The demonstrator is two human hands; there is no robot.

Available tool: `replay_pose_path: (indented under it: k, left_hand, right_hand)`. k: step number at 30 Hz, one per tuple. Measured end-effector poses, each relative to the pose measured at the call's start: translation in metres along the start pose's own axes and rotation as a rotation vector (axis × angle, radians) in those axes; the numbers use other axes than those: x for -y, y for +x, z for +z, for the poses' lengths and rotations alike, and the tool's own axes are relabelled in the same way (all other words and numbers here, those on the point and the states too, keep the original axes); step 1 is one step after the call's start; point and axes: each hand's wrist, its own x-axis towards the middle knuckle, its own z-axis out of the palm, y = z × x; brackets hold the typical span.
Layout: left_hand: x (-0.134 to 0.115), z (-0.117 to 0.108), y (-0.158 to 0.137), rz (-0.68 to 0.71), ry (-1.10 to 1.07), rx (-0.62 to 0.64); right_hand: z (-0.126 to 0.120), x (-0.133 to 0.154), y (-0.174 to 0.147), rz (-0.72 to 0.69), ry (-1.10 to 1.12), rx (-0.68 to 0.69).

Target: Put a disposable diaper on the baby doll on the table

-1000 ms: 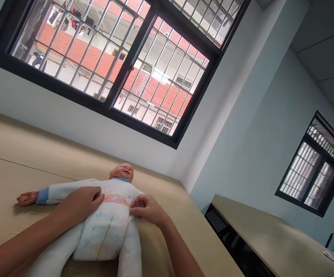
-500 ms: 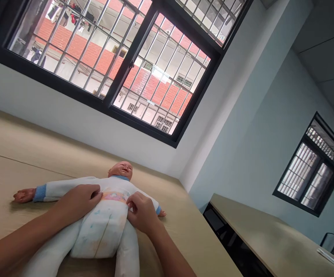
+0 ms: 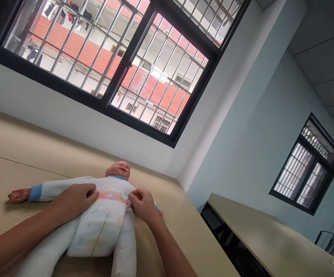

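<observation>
A baby doll [image 3: 120, 183] in a white suit with blue collar and cuffs lies on its back on the table. A white diaper [image 3: 97, 231], with a pink and orange printed waistband and faint blue marks, covers its belly and crotch. At the waistband's left end, my left hand [image 3: 76, 202] is closed on the diaper's edge, its fingertips partly hidden. My right hand [image 3: 143, 204] pinches the diaper at the waistband's right end, thumb and forefinger together. The doll's right-side arm is mostly hidden behind my right hand.
The light wooden table [image 3: 181, 234] meets the wall under a barred, black-framed window [image 3: 167, 73]. A second table [image 3: 259, 231] with dark open space beneath its top stands at the right. Beyond it are a smaller window [image 3: 307, 165] and a dark thin-armed object [image 3: 330, 236].
My right hand has shifted slightly up and outward at the diaper's side, drawing its edge a little. My left hand stays at the waistband. The whole view has shifted slightly.
</observation>
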Motion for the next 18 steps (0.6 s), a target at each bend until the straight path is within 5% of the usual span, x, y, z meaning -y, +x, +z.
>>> replay_pose_path:
  k: [9, 14, 18]
  left_hand:
    - [0.004, -0.003, 0.005, -0.022, 0.010, -0.036]
    - [0.047, -0.016, 0.003, -0.206, 0.268, -0.031]
    - [0.079, -0.022, -0.001, -0.314, 0.250, -0.028]
  right_hand:
    - [0.040, 0.001, 0.006, 0.027, -0.179, -0.170]
    - [0.038, -0.007, 0.007, 0.026, -0.192, -0.177]
    - [0.038, -0.009, 0.006, 0.032, -0.198, -0.178]
